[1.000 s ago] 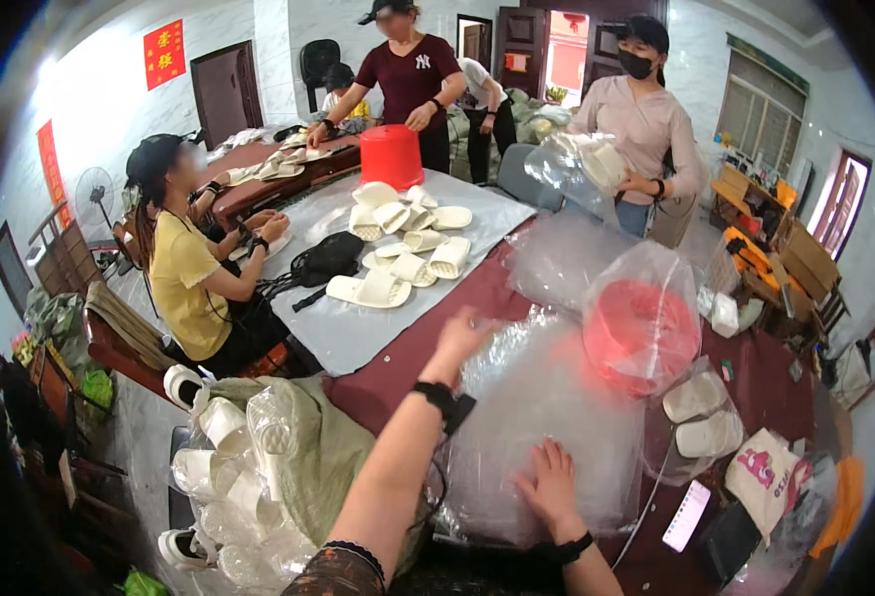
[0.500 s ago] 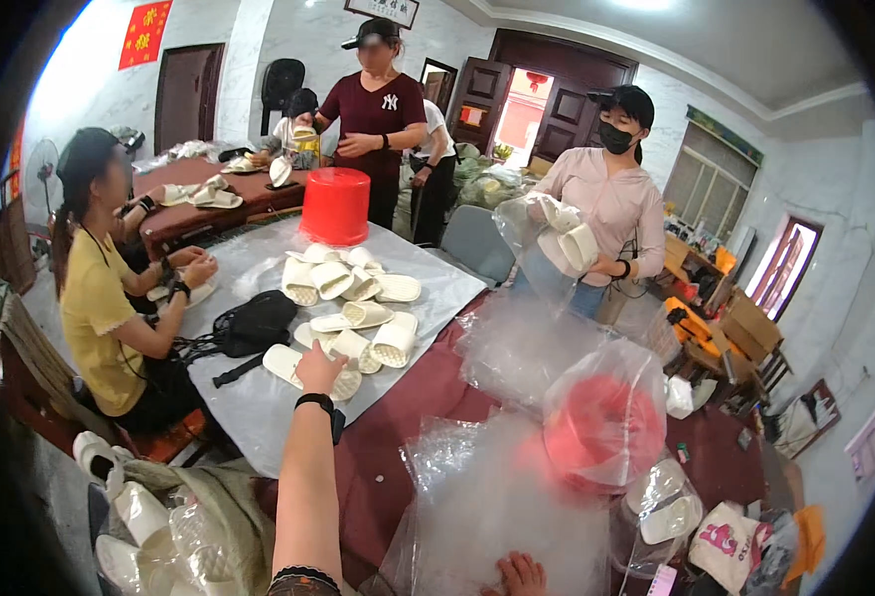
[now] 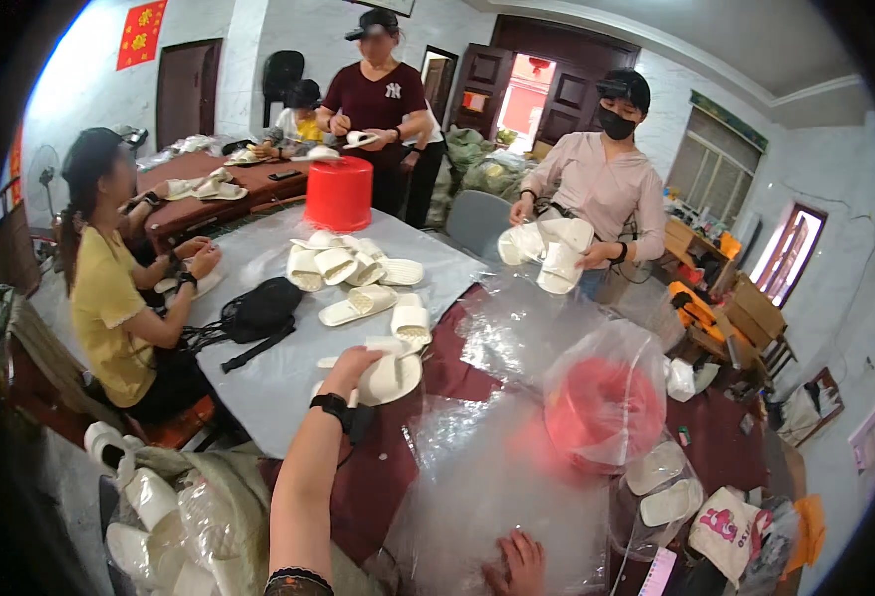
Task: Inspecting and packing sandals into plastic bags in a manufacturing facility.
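My left hand [image 3: 351, 370], reaching out over the near edge of the table, has its fingers closed on a cream slipper [image 3: 390, 379]; another slipper partly shows behind it. Just beyond lies a heap of cream slippers [image 3: 336, 266], with one single slipper [image 3: 411, 320] close to my fingers. My right hand [image 3: 519, 566] rests at the bottom of the view on a stack of clear plastic bags [image 3: 487, 487], palm down, fingers apart.
A red bucket [image 3: 606, 412] under clear plastic stands right of the bags, beside bagged slippers [image 3: 671, 502]. Another red bucket [image 3: 339, 194] stands farther back. A black backpack [image 3: 259, 310] lies left. A sack of slippers [image 3: 174, 517] sits lower left. A co-worker [image 3: 601, 189] opposite holds slippers.
My left hand has moved right and closed on a slipper, which has shifted right to the table's dark red part. My right hand stays on the bags. The co-worker opposite has lowered the slippers.
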`<state>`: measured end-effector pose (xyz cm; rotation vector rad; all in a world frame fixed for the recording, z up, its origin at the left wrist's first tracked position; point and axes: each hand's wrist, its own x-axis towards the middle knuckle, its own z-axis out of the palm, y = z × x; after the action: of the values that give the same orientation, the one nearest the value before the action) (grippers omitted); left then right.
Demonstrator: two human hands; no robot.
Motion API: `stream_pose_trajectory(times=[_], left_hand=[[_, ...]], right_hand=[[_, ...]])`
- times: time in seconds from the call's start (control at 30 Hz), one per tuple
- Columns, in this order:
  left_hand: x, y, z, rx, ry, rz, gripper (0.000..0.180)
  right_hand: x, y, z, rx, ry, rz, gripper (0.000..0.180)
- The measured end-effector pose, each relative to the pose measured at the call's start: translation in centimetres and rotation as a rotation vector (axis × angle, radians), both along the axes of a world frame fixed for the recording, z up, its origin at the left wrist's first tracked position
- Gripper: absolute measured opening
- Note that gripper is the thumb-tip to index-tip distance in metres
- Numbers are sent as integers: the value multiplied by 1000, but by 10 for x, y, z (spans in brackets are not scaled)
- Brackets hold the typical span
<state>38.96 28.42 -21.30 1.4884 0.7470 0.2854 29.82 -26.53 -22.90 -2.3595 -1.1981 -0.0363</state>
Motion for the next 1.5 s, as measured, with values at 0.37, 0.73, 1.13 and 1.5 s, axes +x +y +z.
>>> stream_pose_trajectory(times=[0.37,0.73,1.13,1.5], left_hand=[[-87,-256,203,-506,-577,-152,43],[-68,-441,114,-1026,-700,15,41],[-149,-423,16,1009,-223,-462,65],[-165,-423,0,1073,-167,-691,77]], right_hand=[[11,-13,-8,306,41,-3,55],[10,-48,72,1149,833,-36,57],[8,-63,67,72,-63,-504,52],[76,18,12,-116,-42,-561,55]])
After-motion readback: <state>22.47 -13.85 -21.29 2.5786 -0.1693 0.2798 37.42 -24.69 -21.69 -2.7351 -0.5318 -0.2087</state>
